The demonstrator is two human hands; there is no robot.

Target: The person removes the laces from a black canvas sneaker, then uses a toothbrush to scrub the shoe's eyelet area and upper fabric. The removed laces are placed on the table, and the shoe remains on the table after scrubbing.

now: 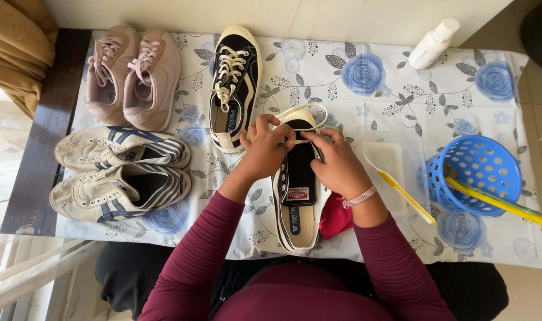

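Note:
A black canvas sneaker with a cream sole lies in front of me on the flowered tablecloth, heel toward me. My left hand and my right hand both pinch its cream lace over the tongue; a loop of lace arcs past the toe. The matching black sneaker lies laced just beyond my left hand. A red cloth peeks out under my right wrist.
A pink sneaker pair and a white striped pair lie at left. To the right are a yellow-handled brush, a clear tray, a blue perforated basket with sticks, and a white bottle.

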